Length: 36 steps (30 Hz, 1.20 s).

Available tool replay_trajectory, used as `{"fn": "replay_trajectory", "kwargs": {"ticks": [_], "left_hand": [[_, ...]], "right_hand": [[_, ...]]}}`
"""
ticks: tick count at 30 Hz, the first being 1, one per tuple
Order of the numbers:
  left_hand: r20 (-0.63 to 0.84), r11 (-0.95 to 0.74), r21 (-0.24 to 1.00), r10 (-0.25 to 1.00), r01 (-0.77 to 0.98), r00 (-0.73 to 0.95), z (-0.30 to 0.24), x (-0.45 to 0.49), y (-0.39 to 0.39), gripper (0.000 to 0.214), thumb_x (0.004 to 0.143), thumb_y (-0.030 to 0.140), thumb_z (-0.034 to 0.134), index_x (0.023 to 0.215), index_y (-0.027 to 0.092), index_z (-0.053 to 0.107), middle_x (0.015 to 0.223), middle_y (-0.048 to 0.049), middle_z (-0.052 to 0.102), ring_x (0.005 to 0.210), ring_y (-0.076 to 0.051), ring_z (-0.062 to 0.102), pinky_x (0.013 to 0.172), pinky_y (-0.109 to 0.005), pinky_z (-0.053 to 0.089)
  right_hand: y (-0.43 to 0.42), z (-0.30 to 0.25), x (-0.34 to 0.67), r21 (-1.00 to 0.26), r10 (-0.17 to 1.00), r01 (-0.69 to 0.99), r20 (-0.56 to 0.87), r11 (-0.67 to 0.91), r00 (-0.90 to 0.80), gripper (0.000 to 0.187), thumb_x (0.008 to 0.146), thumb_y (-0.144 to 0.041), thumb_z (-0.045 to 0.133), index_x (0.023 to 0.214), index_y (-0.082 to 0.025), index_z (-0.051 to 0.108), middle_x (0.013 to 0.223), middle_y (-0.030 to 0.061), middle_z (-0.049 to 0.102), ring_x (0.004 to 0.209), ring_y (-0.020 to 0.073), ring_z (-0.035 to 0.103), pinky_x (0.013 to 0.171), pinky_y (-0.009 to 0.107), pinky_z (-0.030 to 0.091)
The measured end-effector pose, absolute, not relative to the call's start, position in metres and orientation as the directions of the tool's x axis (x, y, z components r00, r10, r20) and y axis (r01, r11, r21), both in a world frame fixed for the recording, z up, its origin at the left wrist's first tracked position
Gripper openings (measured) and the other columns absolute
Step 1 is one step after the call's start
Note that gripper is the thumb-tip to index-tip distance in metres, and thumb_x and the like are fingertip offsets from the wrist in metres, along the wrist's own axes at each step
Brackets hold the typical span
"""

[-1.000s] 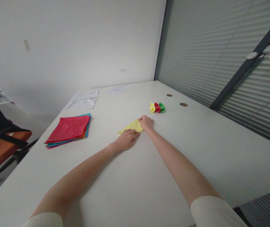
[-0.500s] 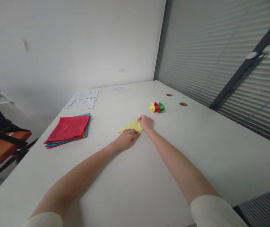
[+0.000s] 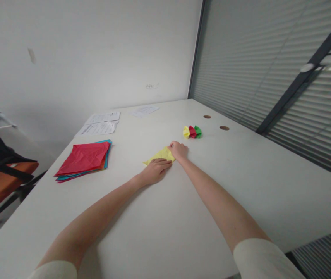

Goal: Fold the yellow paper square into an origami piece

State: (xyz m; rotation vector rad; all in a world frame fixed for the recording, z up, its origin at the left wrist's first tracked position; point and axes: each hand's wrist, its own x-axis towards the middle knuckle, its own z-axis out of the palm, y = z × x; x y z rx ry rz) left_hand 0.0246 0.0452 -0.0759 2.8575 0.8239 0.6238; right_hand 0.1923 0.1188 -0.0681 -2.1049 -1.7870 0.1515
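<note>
A yellow sheet of tissue paper (image 3: 165, 154), folded to a pointed shape, lies on the white table between my hands. My left hand (image 3: 156, 171) rests flat along its near edge with the fingers stretched out to the right. At the paper's far right end, my right hand (image 3: 179, 150) has its fingers curled and pinches the corner; the fingertips are partly hidden. Just beyond the right hand sit small fan-shaped folded papers: a yellow one (image 3: 186, 132), a red one (image 3: 192, 132) and a green one (image 3: 198, 132), side by side.
To the left lies a stack of coloured tissue sheets (image 3: 84, 158), red on top. Printed papers (image 3: 100, 127) lie at the back left. Two round holes, one a cable hole (image 3: 224, 128), pierce the table near the blinds (image 3: 240, 77). An orange chair (image 3: 5, 186) stands at far left.
The fingers of my left hand have straightened and flattened along the paper's near edge. My right hand stays at the paper's right end.
</note>
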Motion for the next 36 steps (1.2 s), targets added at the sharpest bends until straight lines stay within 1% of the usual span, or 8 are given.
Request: {"fn": "replay_trajectory", "kwargs": {"ticks": [8, 16, 23, 30, 36], "left_hand": [[0.35, -0.852, 0.184, 0.522, 0.49, 0.778, -0.081, 0.024, 0.048, 0.038, 0.095, 0.018, 0.038, 0.129, 0.018, 0.057, 0.129, -0.0101, 0.062, 0.123, -0.025, 0.054, 0.101, -0.046, 0.045], [0.361, -0.853, 0.184, 0.521, 0.489, 0.773, -0.08, 0.024, 0.047, 0.037, 0.096, 0.02, 0.038, 0.128, 0.02, 0.058, 0.126, -0.01, 0.064, 0.121, -0.023, 0.055, 0.101, -0.043, 0.046], [0.375, -0.852, 0.212, 0.524, 0.479, 0.765, -0.079, 0.026, 0.047, 0.037, 0.093, 0.015, 0.041, 0.125, 0.019, 0.06, 0.125, -0.0098, 0.065, 0.119, -0.023, 0.058, 0.101, -0.042, 0.046], [0.371, -0.854, 0.212, 0.52, 0.475, 0.769, -0.077, 0.026, 0.046, 0.036, 0.093, 0.014, 0.042, 0.124, 0.018, 0.06, 0.126, -0.0084, 0.064, 0.118, -0.022, 0.058, 0.101, -0.039, 0.046], [0.351, -0.849, 0.206, 0.528, 0.486, 0.774, -0.077, 0.025, 0.046, 0.038, 0.092, 0.013, 0.042, 0.126, 0.018, 0.059, 0.128, -0.0084, 0.063, 0.118, -0.024, 0.058, 0.101, -0.041, 0.045]], "right_hand": [[0.119, -0.069, 0.192, -0.345, 0.97, 0.932, 0.163, -0.112, 0.177, 0.02, 0.089, -0.041, 0.054, 0.095, -0.028, 0.067, 0.099, 0.0049, 0.072, 0.1, 0.0227, 0.062, 0.086, 0.036, 0.038], [0.12, -0.069, 0.192, -0.347, 0.968, 0.93, 0.163, -0.124, 0.19, 0.021, 0.089, -0.041, 0.054, 0.097, -0.027, 0.068, 0.1, 0.0057, 0.072, 0.1, 0.0228, 0.062, 0.086, 0.036, 0.038], [0.123, -0.069, 0.192, -0.39, 0.97, 0.91, 0.128, -0.141, 0.205, 0.022, 0.089, -0.04, 0.055, 0.097, -0.025, 0.068, 0.104, 0.0061, 0.072, 0.102, 0.0223, 0.062, 0.089, 0.036, 0.037], [0.125, -0.07, 0.193, -0.425, 0.969, 0.891, 0.105, -0.16, 0.224, 0.024, 0.088, -0.04, 0.055, 0.096, -0.023, 0.07, 0.103, 0.0075, 0.072, 0.104, 0.0221, 0.062, 0.091, 0.036, 0.037], [0.129, -0.071, 0.194, -0.437, 0.968, 0.881, 0.077, -0.183, 0.239, 0.026, 0.088, -0.042, 0.056, 0.096, -0.022, 0.071, 0.102, 0.0091, 0.073, 0.103, 0.0228, 0.063, 0.091, 0.037, 0.037]]}}
